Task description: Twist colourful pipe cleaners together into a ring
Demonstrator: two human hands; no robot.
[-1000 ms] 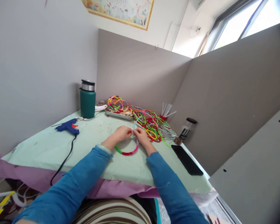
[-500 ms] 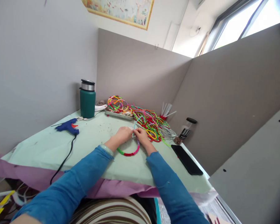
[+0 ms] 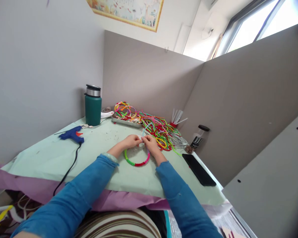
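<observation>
A ring wrapped in coloured pipe cleaners [image 3: 140,164], green, red, pink and purple, lies in front of me with its far side under my hands. My left hand [image 3: 131,141] is closed at the ring's far left, fingertips pinched together. Close beside it, my right hand [image 3: 151,144] pinches the ring's far right part between thumb and fingers. A light blue pipe cleaner [image 3: 144,128] sticks up from between the fingertips. Exactly which strand each fingertip presses is too small to make out.
Behind my hands lies a heap of pipe cleaners [image 3: 155,124], beside a metal tray [image 3: 126,123] holding finished-looking rings. A blue glue gun [image 3: 73,134] with its cord and a green bottle [image 3: 93,109] stand left. On the right are a black phone [image 3: 198,169] and a jar [image 3: 197,140].
My left hand has shifted slightly left and opened a small gap from my right hand, uncovering more of the ring's green side. The ring has turned a little. My right hand has barely moved.
</observation>
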